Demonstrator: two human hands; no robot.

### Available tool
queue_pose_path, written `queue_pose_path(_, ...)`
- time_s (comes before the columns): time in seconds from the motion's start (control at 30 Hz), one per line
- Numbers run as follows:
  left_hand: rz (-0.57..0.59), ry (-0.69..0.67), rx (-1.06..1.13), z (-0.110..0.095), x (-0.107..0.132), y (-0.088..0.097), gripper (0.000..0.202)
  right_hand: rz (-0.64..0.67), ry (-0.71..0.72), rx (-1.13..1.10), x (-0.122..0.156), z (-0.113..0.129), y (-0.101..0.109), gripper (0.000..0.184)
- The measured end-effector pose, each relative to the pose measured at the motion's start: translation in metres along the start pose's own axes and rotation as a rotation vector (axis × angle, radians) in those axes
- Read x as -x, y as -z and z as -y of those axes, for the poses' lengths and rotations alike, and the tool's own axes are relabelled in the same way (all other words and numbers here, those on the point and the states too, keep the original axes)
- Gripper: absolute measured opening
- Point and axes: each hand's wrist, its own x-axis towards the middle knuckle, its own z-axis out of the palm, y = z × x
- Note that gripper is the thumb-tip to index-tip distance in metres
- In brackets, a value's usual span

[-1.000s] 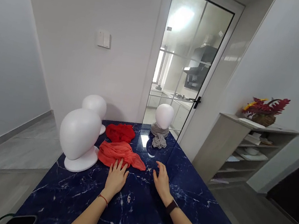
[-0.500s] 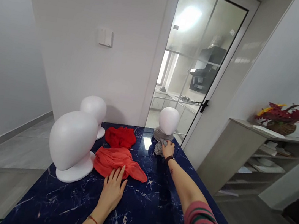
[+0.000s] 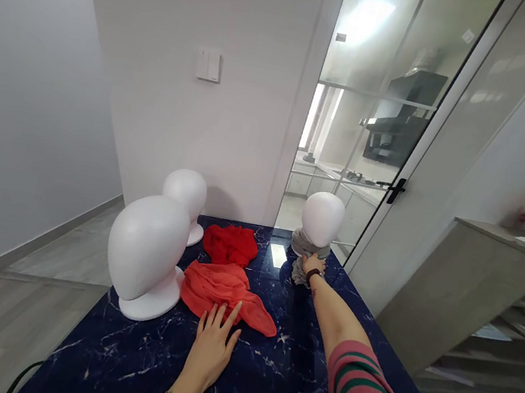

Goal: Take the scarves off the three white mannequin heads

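Observation:
My left hand [image 3: 212,345] lies on the table with its fingers spread, the fingertips touching the near edge of a coral-red scarf [image 3: 221,286]. At the far right, my right hand [image 3: 314,265] is closed on a grey scarf [image 3: 304,243], right below a white foam head [image 3: 322,217]. Part of this scarf wraps the head's neck; a bunched end hangs onto the table under my hand. Some of my right fingers are hidden. Behind the coral scarf lies a crumpled bright red scarf [image 3: 230,245].
Two bare white foam heads stand at the left, a large near one [image 3: 146,250] and another behind it [image 3: 185,193]. All rest on a dark blue marbled table [image 3: 136,364]. Beyond its far edge are a wall and a glass door [image 3: 354,138]; a shelf unit [image 3: 473,295] stands right.
The view has swung left, so everything sits further right. My right hand has shifted from the loose grey end closer to the head's neck. My left hand stays at the coral scarf.

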Motion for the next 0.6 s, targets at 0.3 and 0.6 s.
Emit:
queue_pose_path(0.3, -0.029, -0.012, -0.012, 0.003, -0.001, -0.005, 0.047, -0.163, 0.214, -0.193, 0.005, -0.019, 0.006, 0.031)
queue_pose_path(0.6, -0.119, 0.002, -0.093, -0.002, 0.0, -0.003, 0.046, -0.34, 0.346, -0.399, 0.07, -0.051, 0.028, 0.023)
